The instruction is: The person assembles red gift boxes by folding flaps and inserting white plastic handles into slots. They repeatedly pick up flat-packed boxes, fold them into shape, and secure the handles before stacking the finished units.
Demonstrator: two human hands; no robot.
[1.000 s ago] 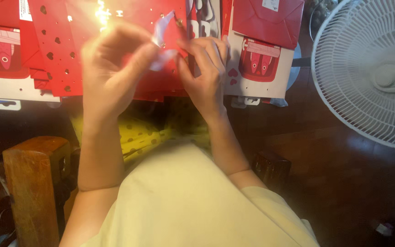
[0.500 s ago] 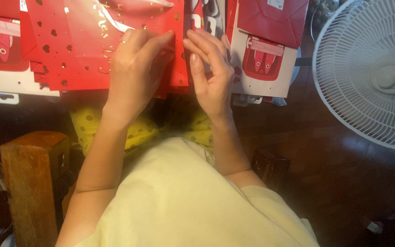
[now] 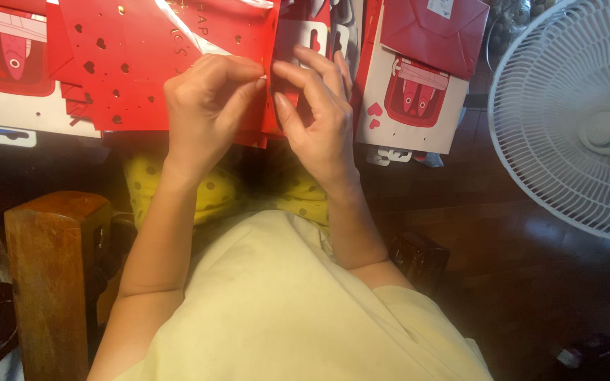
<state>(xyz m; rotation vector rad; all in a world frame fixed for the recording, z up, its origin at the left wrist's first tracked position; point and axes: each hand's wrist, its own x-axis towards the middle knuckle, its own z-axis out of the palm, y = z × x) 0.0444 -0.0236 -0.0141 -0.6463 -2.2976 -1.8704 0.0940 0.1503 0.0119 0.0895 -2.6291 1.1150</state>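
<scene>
Red card sheet point(image 3: 142, 63), punched with small hearts, lies flat with its long axis left to right, its right edge pinched by left hand point(image 3: 206, 106) and right hand point(image 3: 315, 116).

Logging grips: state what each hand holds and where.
Both the left hand and right hand pinch the right edge of the flat red card sheet with punched heart holes.
</scene>
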